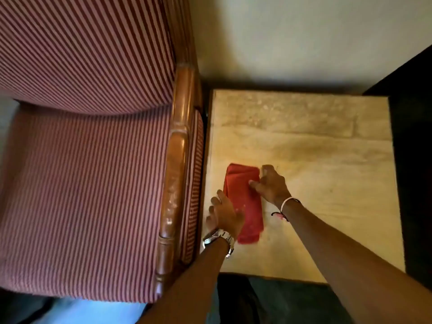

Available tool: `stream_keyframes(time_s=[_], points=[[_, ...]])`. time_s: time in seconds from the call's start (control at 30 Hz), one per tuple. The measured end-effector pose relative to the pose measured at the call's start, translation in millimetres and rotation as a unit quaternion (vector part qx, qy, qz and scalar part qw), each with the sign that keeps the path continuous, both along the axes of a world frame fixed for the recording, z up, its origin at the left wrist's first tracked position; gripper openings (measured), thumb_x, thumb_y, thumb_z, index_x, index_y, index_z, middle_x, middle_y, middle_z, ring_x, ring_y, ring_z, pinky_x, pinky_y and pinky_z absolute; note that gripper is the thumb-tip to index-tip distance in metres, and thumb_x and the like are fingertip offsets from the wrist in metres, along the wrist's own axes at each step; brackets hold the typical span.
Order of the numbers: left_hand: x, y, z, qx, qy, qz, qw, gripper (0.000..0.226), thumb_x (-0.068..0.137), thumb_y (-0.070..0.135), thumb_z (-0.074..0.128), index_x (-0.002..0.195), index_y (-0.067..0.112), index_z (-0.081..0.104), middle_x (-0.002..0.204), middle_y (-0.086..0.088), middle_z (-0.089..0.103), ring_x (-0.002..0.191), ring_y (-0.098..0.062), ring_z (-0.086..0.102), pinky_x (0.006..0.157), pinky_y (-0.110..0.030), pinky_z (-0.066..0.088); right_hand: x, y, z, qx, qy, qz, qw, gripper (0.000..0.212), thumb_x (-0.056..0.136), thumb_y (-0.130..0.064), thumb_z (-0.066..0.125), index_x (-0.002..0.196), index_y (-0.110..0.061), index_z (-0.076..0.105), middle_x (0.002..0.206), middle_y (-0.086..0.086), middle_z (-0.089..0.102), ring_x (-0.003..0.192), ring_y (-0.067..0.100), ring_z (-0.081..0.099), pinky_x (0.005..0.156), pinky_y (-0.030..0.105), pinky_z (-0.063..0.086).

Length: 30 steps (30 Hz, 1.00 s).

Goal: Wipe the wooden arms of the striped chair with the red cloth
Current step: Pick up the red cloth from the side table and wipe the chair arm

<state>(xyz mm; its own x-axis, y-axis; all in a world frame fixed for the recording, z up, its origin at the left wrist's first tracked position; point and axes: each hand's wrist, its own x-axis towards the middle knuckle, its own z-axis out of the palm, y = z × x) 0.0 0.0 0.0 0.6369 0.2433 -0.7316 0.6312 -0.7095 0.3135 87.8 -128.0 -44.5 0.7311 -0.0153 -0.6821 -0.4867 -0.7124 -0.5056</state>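
Note:
A folded red cloth [245, 199] lies flat on a pale stone-topped side table [327, 183]. My left hand [225, 215], with a metal watch on the wrist, rests palm down on the cloth's left edge, fingers spread. My right hand [272, 184] presses its fingertips on the cloth's right edge near the top. Neither hand has lifted the cloth. The striped chair [81, 171] fills the left side. Its glossy wooden arm [175, 178] runs front to back just left of the table, a short way from my left hand.
A cream wall [304, 38] stands behind the table. Dark furniture or floor [413, 148] borders the table's right side. My legs in dark trousers [257, 302] are at the table's near edge. The table's left edge sits close against the chair's side.

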Motion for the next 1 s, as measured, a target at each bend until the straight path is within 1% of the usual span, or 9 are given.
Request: stream_keyframes(time_s=[0.1,0.3,0.47,0.57,0.67,0.8,0.87,0.93,1.0], points=[[-4,-10,-32,-0.004,-0.026,0.099,0.995,0.068,0.094,0.035,0.061,0.149,0.008,0.031,0.141,-0.016,0.046,0.127,-0.036,0.051,0.101,-0.052,0.052,-9,4,-32,0.034,-0.028,-0.122,0.992,0.062,0.085,-0.022,0.081,0.138,-0.010,0.052,0.097,0.005,0.063,0.099,0.027,0.064,0.083,0.027,0.043],[3,-14,-36,-0.083,-0.095,0.198,0.972,0.046,0.098,0.020,0.059,0.138,0.011,0.038,0.129,-0.011,0.061,0.114,-0.032,0.065,0.095,-0.048,0.057,-14,8,-19,0.138,-0.024,-0.211,0.967,0.027,0.092,0.002,0.069,0.114,0.017,0.066,0.088,0.020,0.067,0.088,0.024,0.055,0.079,0.039,0.050],[-7,16,43,-0.153,-0.155,0.159,0.963,0.052,0.096,0.034,0.067,0.139,0.030,0.039,0.111,0.012,0.064,0.095,-0.006,0.069,0.079,-0.020,0.058,-28,9,82,0.228,-0.071,-0.214,0.947,0.012,0.096,-0.014,0.067,0.105,-0.017,0.074,0.073,-0.017,0.073,0.075,0.002,0.071,0.063,0.025,0.059],[-22,65,96,-0.152,-0.215,0.171,0.949,0.047,0.089,0.041,0.072,0.126,0.045,0.044,0.099,0.024,0.061,0.088,0.004,0.068,0.076,-0.023,0.063,-30,36,140,0.281,-0.090,-0.185,0.937,0.018,0.093,-0.020,0.070,0.110,-0.023,0.077,0.096,-0.008,0.080,0.090,0.009,0.076,0.066,0.027,0.063],[-31,121,121,-0.102,-0.274,0.195,0.936,0.045,0.082,0.040,0.079,0.120,0.039,0.054,0.089,0.029,0.064,0.086,0.019,0.065,0.067,-0.004,0.054,-26,86,163,0.299,-0.079,-0.142,0.940,0.014,0.091,-0.014,0.072,0.103,-0.019,0.078,0.093,0.002,0.079,0.082,0.015,0.076,0.068,0.037,0.067],[-43,160,102,-0.078,-0.213,0.182,0.957,0.056,0.083,0.036,0.080,0.132,0.029,0.052,0.091,0.018,0.063,0.084,-0.004,0.069,0.069,-0.033,0.062,-25,137,159,0.191,-0.043,-0.096,0.976,0.024,0.091,-0.014,0.074,0.116,-0.015,0.073,0.091,0.003,0.068,0.087,0.032,0.071,0.085,0.055,0.063],[-50,161,88,-0.093,-0.171,0.181,0.964,0.066,0.084,0.045,0.076,0.140,0.027,0.047,0.098,0.011,0.064,0.090,-0.012,0.069,0.074,-0.038,0.063,-39,139,152,0.061,-0.063,-0.034,0.996,0.045,0.092,-0.026,0.074,0.135,-0.018,0.062,0.111,0.001,0.067,0.100,0.024,0.068,0.087,0.038,0.059],[-50,215,62,-0.136,-0.196,0.154,0.959,0.069,0.086,0.066,0.062,0.142,0.028,0.045,0.109,0.006,0.065,0.097,-0.013,0.068,0.080,-0.042,0.063,-56,184,146,-0.065,-0.210,-0.060,0.974,0.054,0.096,-0.037,0.066,0.145,-0.022,0.051,0.138,0.004,0.058,0.121,0.017,0.058,0.091,0.026,0.048],[-49,227,51,-0.096,-0.252,0.117,0.956,0.066,0.091,0.071,0.044,0.140,0.026,0.049,0.117,0.002,0.064,0.104,-0.014,0.065,0.083,-0.040,0.060,-75,198,149,-0.093,-0.322,-0.035,0.941,0.051,0.101,-0.041,0.055,0.148,-0.023,0.046,0.150,0.005,0.049,0.131,0.010,0.046,0.098,0.018,0.039]])
